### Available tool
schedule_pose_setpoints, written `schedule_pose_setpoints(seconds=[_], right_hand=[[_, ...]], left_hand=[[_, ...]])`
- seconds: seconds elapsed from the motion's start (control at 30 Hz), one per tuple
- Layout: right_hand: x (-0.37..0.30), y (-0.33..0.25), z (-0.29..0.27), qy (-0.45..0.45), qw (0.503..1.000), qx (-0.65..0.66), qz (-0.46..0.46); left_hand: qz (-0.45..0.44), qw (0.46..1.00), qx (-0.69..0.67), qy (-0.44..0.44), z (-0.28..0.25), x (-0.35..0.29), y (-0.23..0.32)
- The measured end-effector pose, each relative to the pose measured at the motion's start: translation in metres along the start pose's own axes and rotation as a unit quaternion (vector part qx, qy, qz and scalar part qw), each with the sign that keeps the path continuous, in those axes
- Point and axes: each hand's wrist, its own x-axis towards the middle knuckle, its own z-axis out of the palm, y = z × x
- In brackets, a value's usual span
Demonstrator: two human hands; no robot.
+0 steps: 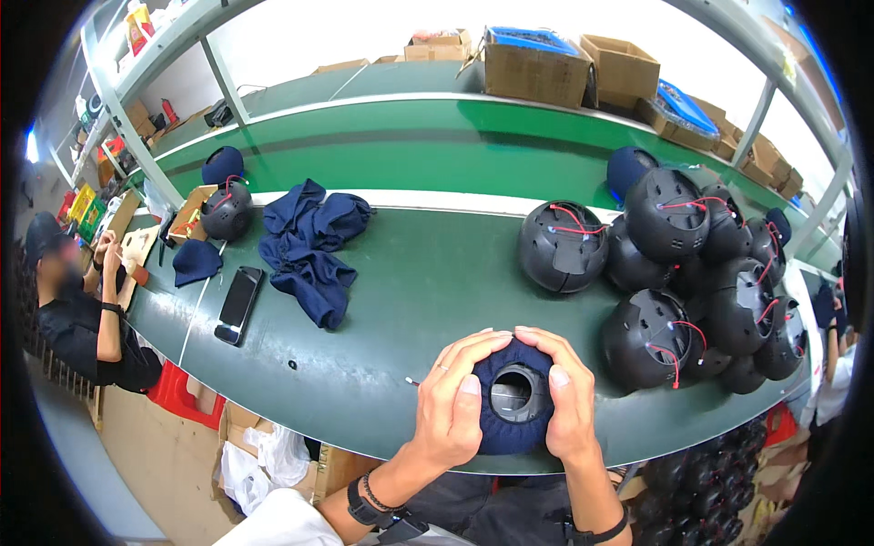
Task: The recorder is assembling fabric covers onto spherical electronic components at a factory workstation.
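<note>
Round helmet shell wrapped in a navy blue fabric cover (512, 400), grey plastic opening facing up, sits at the near edge of the green conveyor table (410, 273), right in front of the person. Left hand (452, 400) clamps its left side, fingers curled over the top rim, thumb pressed on the fabric. Right hand (566, 391) clamps the right side the same way, fingertips meeting the left hand's at the far rim. Both hands grasp the covered shell, not slack.

Just right of it: a heap of bare black plastic helmet shells with red cords (701, 291), piled touching each other, one more black shell (563, 246) at the heap's left end. Further left on the belt: a loose pile of navy blue fabric covers (309, 246), then a black smartphone (238, 303) lying flat, a single navy cover (195, 261), and another black shell with red cord (227, 210) beside a small open cardboard box (188, 211).

Seated person in black (77, 318) at the table's left end. Brown cardboard boxes (537, 65) on the upper shelf behind.
</note>
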Motion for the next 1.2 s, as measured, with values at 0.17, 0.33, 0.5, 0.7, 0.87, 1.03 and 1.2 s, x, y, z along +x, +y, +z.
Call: schedule_pose_setpoints(seconds=[0.17,0.33,0.5,0.7,0.87,1.03,1.2], right_hand=[[0.005,-0.002,-0.001,0.003,1.0,-0.014,0.02],[0.008,0.006,-0.003,-0.002,0.999,0.004,0.042],[0.007,0.011,-0.004,-0.011,0.999,-0.004,0.044],[0.005,0.012,-0.006,-0.012,0.998,-0.014,0.064],[0.001,0.016,-0.006,-0.013,0.998,-0.007,0.068],[-0.002,0.016,-0.003,-0.003,0.995,0.034,0.091],[-0.006,0.012,-0.002,0.011,0.998,0.03,0.059]], left_hand=[[0.011,1.0,-0.022,-0.018,-0.002,0.006,-0.005],[-0.03,0.999,-0.038,-0.026,-0.004,0.005,-0.008],[-0.032,0.999,-0.028,-0.031,-0.003,0.005,-0.013],[-0.023,0.999,-0.039,-0.025,-0.002,0.003,-0.016],[-0.033,0.997,-0.066,-0.031,-0.004,0.001,-0.016],[-0.034,0.995,-0.089,-0.027,-0.004,0.001,-0.012],[0.02,0.997,-0.076,-0.011,-0.005,0.0,-0.01]])
